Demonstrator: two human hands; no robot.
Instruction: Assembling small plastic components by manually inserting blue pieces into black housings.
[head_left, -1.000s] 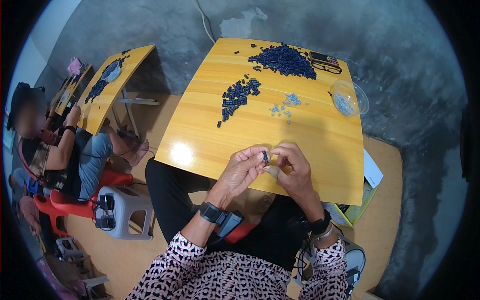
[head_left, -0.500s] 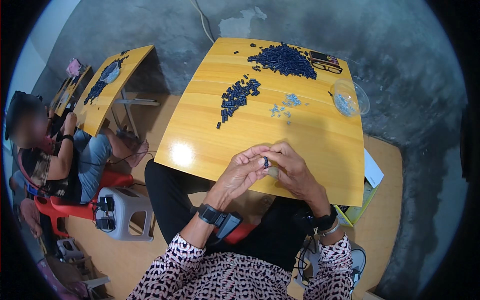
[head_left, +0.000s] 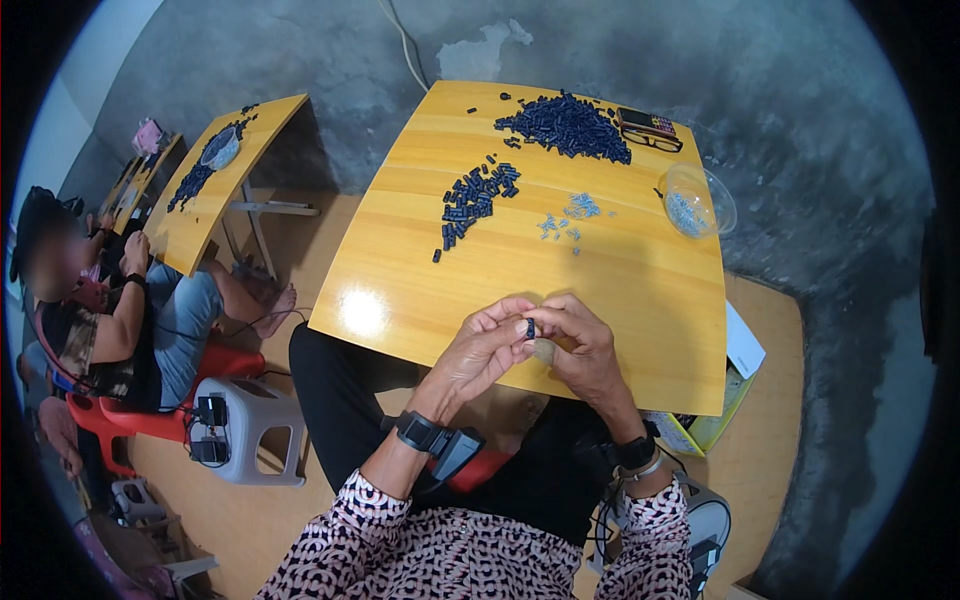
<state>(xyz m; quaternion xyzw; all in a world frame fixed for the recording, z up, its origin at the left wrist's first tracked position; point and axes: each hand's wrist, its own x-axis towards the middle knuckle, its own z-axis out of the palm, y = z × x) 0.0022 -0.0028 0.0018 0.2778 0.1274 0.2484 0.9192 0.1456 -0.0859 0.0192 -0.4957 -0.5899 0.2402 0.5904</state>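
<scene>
A small dark plastic part [head_left: 530, 328] is pinched between my two hands, just above the near edge of the wooden table [head_left: 440, 320]. My left hand [head_left: 487, 340] has thumb and fingers closed on it. From the other side my right hand [head_left: 578, 345] holds it too, with the fingertips meeting; whatever else they may hold is hidden. Ahead of my hands lies a scatter of small silvery metal pieces [head_left: 581, 206]. Left of these is a loose pile of short dark plastic parts [head_left: 476, 203], and a larger dark pile [head_left: 568, 125] sits at the far edge.
A clear round bowl [head_left: 690, 203] with metal pieces stands at the right edge. Eyeglasses [head_left: 655, 141] and a keypad phone [head_left: 648, 122] lie far right. At left, a person [head_left: 110, 320] works at another table [head_left: 215, 170], near a grey stool [head_left: 245, 430]. A yellow-green box [head_left: 715, 425] is below right.
My right forearm and wrist have shifted slightly left. Both hands keep their pinch on the small dark part, and the piles look the same.
</scene>
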